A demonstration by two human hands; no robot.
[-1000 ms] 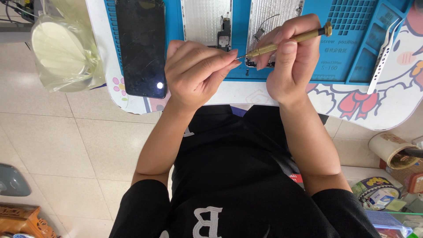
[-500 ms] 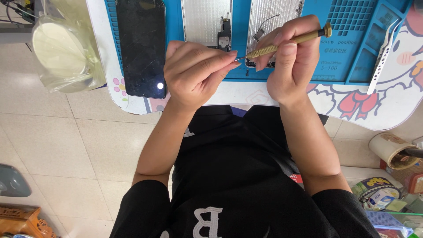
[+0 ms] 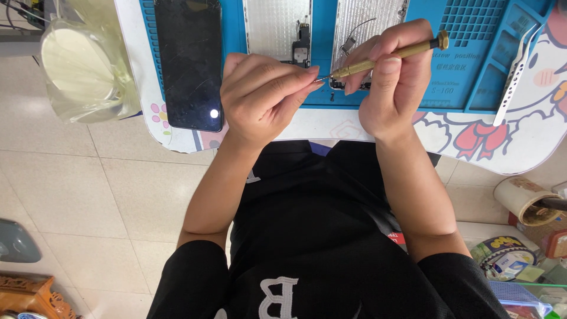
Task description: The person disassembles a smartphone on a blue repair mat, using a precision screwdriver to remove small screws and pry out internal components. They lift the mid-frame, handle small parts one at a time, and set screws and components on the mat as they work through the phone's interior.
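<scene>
Fingers [image 3: 407,56] of the right hand [image 3: 396,88] gripped a slim brass screwdriver [image 3: 384,58], its tip steadied by pinching left hand [image 3: 260,97] fingers above the blue silicone mat [image 3: 466,65].

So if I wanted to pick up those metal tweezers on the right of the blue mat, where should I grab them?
Probably pinch the tweezers around the middle of their two long arms, coming from above. They lie flat and slanted on the blue mat, clear of both hands, and the ends are thin.

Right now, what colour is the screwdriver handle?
Brass gold, clearest in the head view: the screwdriver sits in the right hand.
</scene>
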